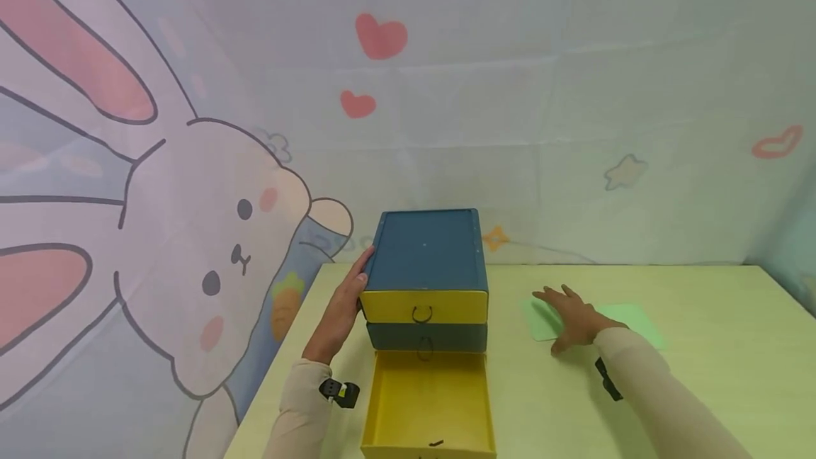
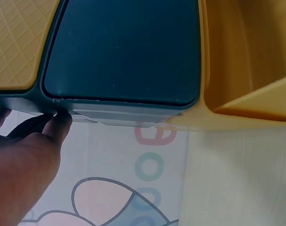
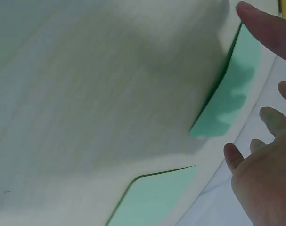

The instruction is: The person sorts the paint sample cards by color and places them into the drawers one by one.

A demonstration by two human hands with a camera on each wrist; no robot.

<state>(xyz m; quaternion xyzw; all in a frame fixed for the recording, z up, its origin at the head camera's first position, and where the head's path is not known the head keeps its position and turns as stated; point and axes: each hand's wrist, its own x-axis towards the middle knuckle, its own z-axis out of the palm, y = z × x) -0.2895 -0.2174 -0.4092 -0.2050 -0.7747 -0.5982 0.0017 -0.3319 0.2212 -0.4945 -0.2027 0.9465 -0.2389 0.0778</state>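
A small drawer cabinet (image 1: 425, 250) with a blue top stands on the table, its yellow bottom drawer (image 1: 430, 402) pulled out toward me. My left hand (image 1: 338, 314) rests against the cabinet's left side, fingers extended; in the left wrist view its fingertips touch the lower edge of the dark blue box (image 2: 121, 52). To the right of the cabinet, my right hand (image 1: 576, 317) is spread above two pale green sheets (image 1: 640, 321), holding nothing. The right wrist view shows one green sheet (image 3: 232, 89) near the thumb and another (image 3: 152, 200) farther off, both lying on the table.
The pale wooden table (image 1: 714, 346) reaches to a printed cloth backdrop (image 1: 459, 112) with a rabbit and hearts. Above the open drawer sit a blue drawer (image 1: 395, 337) and a yellow drawer (image 1: 389, 308), each with a dark loop handle.
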